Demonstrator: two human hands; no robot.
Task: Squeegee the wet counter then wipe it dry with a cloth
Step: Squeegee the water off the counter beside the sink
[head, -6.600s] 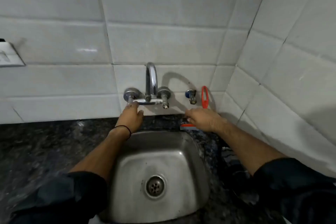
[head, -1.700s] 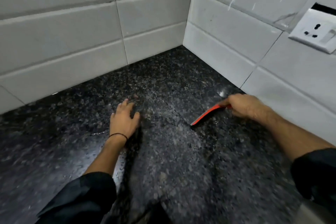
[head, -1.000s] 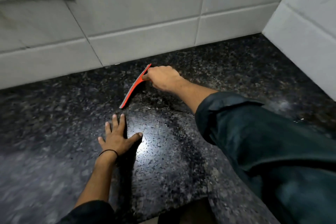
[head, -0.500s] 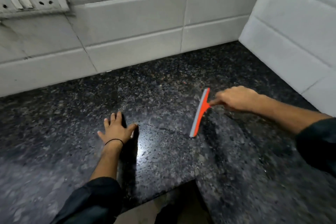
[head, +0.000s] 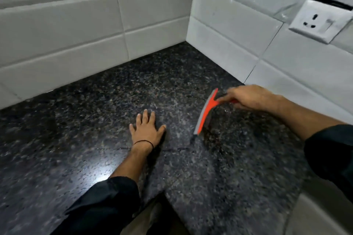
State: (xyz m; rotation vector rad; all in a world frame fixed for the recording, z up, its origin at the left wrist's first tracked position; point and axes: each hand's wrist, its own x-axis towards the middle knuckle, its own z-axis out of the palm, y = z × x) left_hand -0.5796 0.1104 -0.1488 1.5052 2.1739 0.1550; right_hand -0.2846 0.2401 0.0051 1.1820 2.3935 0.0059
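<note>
A dark speckled granite counter [head: 80,139] fills an inside corner between white tiled walls, with a wet sheen near the front left. My right hand [head: 248,98] grips the handle of a red squeegee [head: 206,112] with a grey blade. The blade runs from back right to front left and its lower end touches the counter. My left hand [head: 146,129] rests flat on the counter, fingers spread, a little left of the blade. No cloth is in view.
A white wall socket [head: 321,21] sits on the right wall above the counter. A pale rim [head: 321,213], probably the sink's edge, shows at the bottom right. The counter's front edge forms a notch at the bottom centre [head: 162,194].
Since half a second ago my right hand has drawn the squeegee rightward, toward the right wall. My left hand has stayed pressed flat on the counter. The view has swung right.
</note>
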